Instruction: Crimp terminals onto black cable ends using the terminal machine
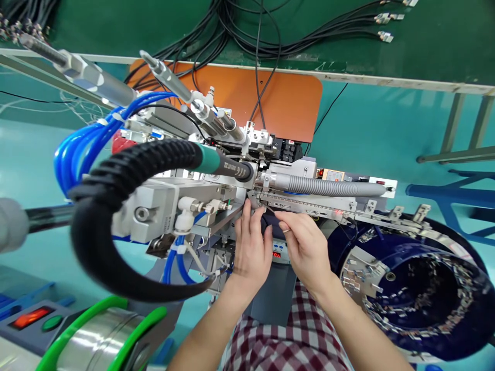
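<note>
My left hand reaches up to the machine, its fingers stretched out. The fingertips touch a small grey metal part at the left end of the feed track. Close beside it, my right hand is closed in a pinch on a thin metal rod, whose far tip points toward the left fingertips. What the rod's tip meets is too small to tell. Just above both hands are a soldering iron handle and a ribbed grey hose.
A dark blue feeder bowl with small metal parts stands at right. A thick black cable loops at left over blue air tubes. A wire spool sits at lower left. Black cables lie on the green table.
</note>
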Motion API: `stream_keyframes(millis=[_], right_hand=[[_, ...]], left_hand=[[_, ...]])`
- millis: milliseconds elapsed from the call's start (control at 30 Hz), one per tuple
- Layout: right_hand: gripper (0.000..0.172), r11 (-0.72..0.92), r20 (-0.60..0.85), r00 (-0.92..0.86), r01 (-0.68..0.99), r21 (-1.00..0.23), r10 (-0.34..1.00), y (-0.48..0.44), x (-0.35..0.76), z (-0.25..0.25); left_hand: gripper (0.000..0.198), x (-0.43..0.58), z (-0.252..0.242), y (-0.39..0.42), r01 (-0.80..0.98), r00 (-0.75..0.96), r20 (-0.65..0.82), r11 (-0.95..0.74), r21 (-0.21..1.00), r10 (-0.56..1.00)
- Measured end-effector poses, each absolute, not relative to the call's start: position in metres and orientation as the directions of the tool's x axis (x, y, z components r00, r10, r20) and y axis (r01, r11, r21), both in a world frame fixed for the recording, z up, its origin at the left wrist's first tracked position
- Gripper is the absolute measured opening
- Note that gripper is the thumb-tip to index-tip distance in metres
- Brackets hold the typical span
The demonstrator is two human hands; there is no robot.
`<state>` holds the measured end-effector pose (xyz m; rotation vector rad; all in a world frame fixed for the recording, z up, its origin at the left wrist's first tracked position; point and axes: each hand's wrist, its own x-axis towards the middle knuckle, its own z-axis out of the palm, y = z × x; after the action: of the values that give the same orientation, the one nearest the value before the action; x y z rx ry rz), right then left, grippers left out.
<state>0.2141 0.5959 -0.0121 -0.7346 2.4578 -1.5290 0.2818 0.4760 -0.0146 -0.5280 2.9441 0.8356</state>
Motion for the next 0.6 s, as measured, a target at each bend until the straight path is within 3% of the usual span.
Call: stream_keyframes(millis=[600], right_hand=[[0.028, 0.372, 0.119, -0.826, -0.371, -0.851, -0.55, 0.5861, 0.2045, -0.019]], left_hand=[[0.039, 0.2803, -0.0147, 0.4758, -0.349, -0.935, -0.129, 0.781, 0.518, -0.332]])
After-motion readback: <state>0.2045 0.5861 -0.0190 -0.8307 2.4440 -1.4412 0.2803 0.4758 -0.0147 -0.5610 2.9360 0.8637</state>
